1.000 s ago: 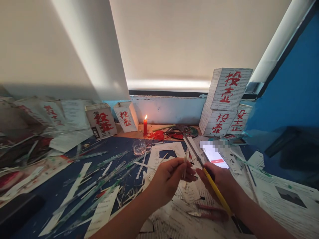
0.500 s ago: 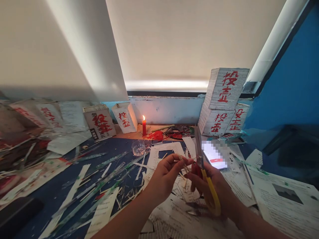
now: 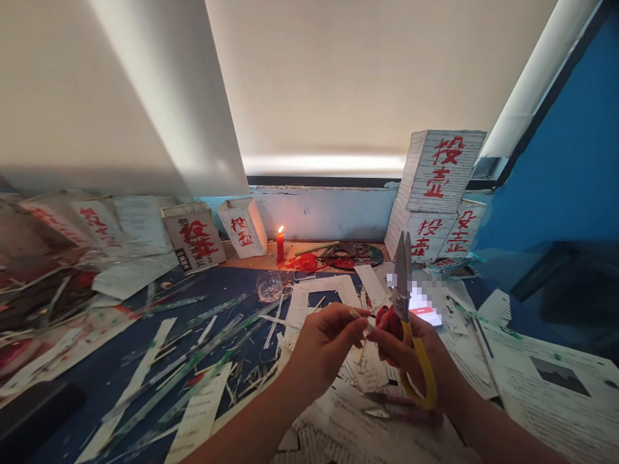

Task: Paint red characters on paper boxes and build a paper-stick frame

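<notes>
Right hand (image 3: 411,351) grips yellow-handled scissors (image 3: 403,303), blades upright. Left hand (image 3: 324,341) pinches a thin paper strip (image 3: 360,315) beside them, above the littered table (image 3: 116,367).

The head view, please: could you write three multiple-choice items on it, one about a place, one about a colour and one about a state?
1. Where does the candle stand?
A. on the ledge at the back, by the wall
B. on the phone
C. in the left hand

2. What colour are the scissors' handles?
A. green and black
B. yellow and red
C. all white

3. What state is the candle in?
A. snapped in two
B. unlit
C. lit

Answers:
1 A, it stands upright on the ledge beyond the cluttered table.
2 B, a yellow loop and a red one show in the right hand.
3 C, a flame burns at its tip, while the left hand pinches a thin strip.
</notes>
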The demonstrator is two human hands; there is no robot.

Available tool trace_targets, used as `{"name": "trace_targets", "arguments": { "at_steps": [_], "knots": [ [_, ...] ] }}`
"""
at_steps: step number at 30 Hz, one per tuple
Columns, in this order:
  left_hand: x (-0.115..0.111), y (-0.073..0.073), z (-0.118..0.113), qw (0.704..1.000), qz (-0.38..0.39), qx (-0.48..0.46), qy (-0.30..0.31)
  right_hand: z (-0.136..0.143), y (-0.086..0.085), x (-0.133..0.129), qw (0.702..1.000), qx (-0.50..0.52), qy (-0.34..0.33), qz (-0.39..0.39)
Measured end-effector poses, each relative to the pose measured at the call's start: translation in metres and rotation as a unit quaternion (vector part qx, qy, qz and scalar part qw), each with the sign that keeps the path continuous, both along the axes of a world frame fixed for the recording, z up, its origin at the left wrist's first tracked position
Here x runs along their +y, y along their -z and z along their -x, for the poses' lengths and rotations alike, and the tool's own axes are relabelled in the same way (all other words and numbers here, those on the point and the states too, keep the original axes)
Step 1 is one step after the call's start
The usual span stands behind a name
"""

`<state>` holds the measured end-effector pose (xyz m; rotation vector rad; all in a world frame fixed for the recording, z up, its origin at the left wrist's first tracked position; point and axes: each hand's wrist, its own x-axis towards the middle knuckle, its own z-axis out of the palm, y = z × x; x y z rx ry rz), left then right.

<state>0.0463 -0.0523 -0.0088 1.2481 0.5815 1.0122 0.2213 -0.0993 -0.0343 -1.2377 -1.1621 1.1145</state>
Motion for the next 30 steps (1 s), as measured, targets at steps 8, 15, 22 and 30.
{"name": "trace_targets", "arguments": {
  "at_steps": [8,15,22,30],
  "knots": [
    [0.0028,0.0015,0.0007,1.0,0.009,0.009,-0.013,0.0016,-0.0084,-0.0011,1.0,0.019,0.011,-0.011],
    [0.0038,0.0042,0.0,0.999,0.031,0.003,-0.022,-0.0012,-0.0057,0.0019,0.997,0.029,0.024,-0.062],
    [0.0025,0.0003,0.0005,0.998,0.057,0.001,-0.013,-0.0008,-0.0039,0.0021,0.998,0.042,0.036,-0.04],
    [0.0016,-0.0007,0.0006,0.997,0.071,0.002,-0.003,-0.0039,-0.0054,0.0019,0.998,0.032,0.02,-0.042]
  ]
}}
